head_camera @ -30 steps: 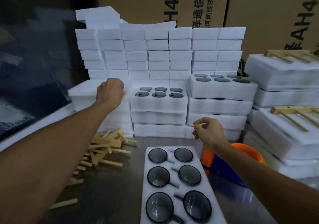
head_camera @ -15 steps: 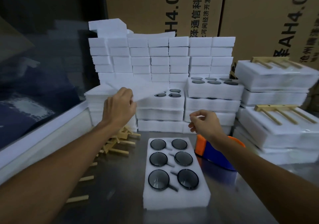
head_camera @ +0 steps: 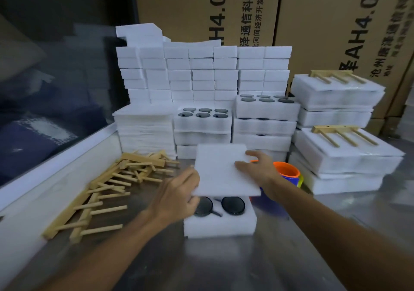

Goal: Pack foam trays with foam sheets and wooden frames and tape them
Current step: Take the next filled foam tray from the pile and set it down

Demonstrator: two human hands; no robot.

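Just below the middle of the frame, a white foam sheet [head_camera: 221,172] hovers flat over a thick white foam tray [head_camera: 220,224] that sits on the counter [head_camera: 246,266]. The sheet is a plain rectangle, thin and smooth, and it hides most of the tray; two round dark lenses [head_camera: 233,205] show in wells at the tray's near end. The left hand [head_camera: 177,197] pinches the sheet's lower left corner, thumb on top and fingers curled beneath. The right hand [head_camera: 257,167] lies on the sheet's right edge with fingers spread and nearly straight.

The counter is dull grey metal. At left centre lies a loose heap of wooden frames [head_camera: 107,187], comb-shaped. Behind the tray stand stacks of foam sheets [head_camera: 143,129] and filled trays [head_camera: 202,124], with small white foam blocks [head_camera: 201,73] piled higher at the back. To the right, wrapped packs [head_camera: 345,154] carry wooden frames on top. An orange and blue tape dispenser [head_camera: 289,174] sits by the right wrist. Brown printed cartons [head_camera: 336,21] fill the top.

The sheet's long axis runs from the lower edge toward the upper edge of the frame, in line with the tray.
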